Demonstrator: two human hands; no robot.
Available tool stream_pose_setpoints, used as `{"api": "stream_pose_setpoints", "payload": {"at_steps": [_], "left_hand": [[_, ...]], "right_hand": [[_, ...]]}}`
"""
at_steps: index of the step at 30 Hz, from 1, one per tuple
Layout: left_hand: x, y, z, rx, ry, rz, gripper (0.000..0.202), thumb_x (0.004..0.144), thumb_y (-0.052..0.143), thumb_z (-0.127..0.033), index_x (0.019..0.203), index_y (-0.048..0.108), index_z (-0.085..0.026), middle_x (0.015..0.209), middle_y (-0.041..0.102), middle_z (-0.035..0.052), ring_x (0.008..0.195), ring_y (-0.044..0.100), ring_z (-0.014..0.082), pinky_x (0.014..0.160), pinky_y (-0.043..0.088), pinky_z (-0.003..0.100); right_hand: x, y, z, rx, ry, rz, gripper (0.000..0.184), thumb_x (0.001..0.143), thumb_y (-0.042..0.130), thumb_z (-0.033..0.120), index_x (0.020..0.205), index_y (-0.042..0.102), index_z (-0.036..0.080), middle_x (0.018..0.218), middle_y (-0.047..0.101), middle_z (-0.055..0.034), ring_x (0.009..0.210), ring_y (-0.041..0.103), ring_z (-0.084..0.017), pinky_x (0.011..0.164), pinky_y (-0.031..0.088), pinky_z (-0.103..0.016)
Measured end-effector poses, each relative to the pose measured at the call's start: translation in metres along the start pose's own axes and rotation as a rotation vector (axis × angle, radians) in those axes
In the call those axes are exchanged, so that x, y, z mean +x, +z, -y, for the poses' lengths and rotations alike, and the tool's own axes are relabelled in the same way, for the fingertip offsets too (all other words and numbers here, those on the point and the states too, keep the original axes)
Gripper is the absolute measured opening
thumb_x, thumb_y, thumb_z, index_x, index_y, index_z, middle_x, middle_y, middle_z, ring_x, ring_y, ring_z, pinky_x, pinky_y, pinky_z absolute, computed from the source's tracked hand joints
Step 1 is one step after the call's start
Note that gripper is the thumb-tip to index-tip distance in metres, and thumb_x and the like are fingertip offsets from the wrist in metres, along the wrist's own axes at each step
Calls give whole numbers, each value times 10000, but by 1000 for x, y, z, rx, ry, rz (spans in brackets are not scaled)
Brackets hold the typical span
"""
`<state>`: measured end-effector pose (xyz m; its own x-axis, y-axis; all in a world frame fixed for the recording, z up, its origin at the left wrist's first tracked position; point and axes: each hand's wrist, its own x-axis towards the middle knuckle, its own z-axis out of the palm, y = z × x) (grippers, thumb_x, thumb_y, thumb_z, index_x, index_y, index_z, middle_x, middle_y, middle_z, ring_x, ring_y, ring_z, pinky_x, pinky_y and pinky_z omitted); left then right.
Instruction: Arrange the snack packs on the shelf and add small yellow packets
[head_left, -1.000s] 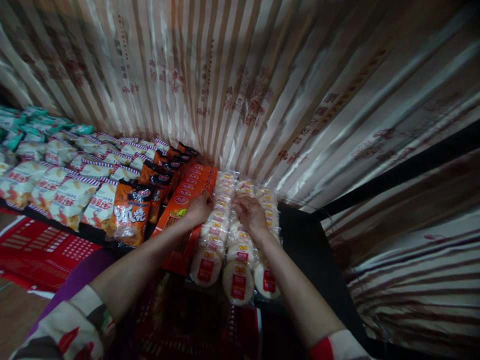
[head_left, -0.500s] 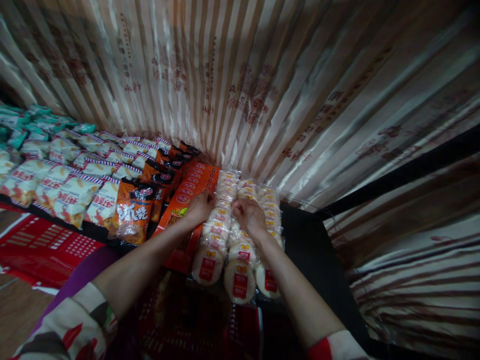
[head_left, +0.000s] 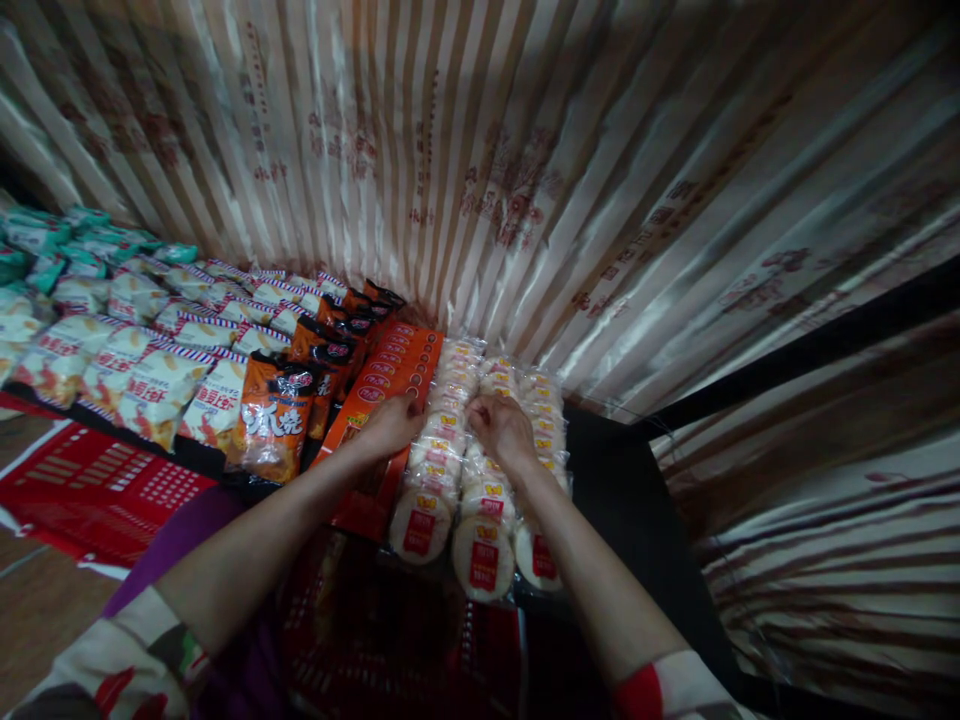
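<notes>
Plastic-wrapped round crackers [head_left: 483,560] lie in three rows mid-frame, the right hand [head_left: 502,432] curled narrow over the middle row, the left hand [head_left: 394,427] likewise bent beside the left row; whether either grips a packet, I cannot tell. Their black desk [head_left: 619,470] shows at centre right; a striped curtain [head_left: 510,150] fills the dim top. The crackers look pale, labelled red and yellow.
</notes>
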<state>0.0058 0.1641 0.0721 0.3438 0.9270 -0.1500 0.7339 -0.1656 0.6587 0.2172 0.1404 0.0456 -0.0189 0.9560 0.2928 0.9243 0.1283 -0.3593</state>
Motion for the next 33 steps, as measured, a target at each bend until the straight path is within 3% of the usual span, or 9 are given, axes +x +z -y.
{"api": "stream_pose_setpoints", "payload": {"at_steps": [8, 12, 16, 25, 33], "left_hand": [[3, 11, -6, 7, -34, -81, 161, 892, 537, -297, 916, 618, -160, 862, 693, 62, 771, 620, 170, 623, 391, 238], [4, 14, -5, -9, -27, -100, 152, 888, 538, -275, 932, 621, -156, 873, 695, 70, 781, 624, 177, 639, 405, 239], [7, 17, -4, -28, -35, -121, 136, 879, 542, -240, 938, 629, -154, 896, 699, 73, 806, 628, 176, 671, 421, 239], [-8, 11, -6, -45, -35, -216, 155, 886, 531, -266, 963, 610, -157, 930, 688, 70, 808, 624, 174, 670, 419, 243], [-39, 11, -2, -52, -28, -29, 101, 847, 578, -228, 905, 606, -150, 815, 658, 23, 726, 591, 143, 630, 379, 228]], "right_hand": [[-11, -6, 3, 85, -57, -97, 116, 861, 577, 284, 881, 676, 226, 838, 643, -43, 851, 573, -206, 777, 449, -314], [-22, -15, 8, 90, -126, -44, 137, 882, 575, 307, 853, 686, 233, 829, 648, -38, 883, 581, -209, 841, 442, -332], [-24, -16, 9, 84, -138, 36, 85, 856, 604, 266, 858, 680, 229, 815, 644, -31, 845, 568, -201, 808, 438, -324], [-21, -9, 11, 97, -112, 42, 99, 826, 578, 209, 742, 628, 225, 744, 611, -14, 770, 545, -182, 738, 413, -290], [-22, -7, 11, 84, -95, 42, 113, 827, 570, 196, 734, 627, 222, 751, 618, -16, 789, 548, -187, 748, 408, -288]]}}
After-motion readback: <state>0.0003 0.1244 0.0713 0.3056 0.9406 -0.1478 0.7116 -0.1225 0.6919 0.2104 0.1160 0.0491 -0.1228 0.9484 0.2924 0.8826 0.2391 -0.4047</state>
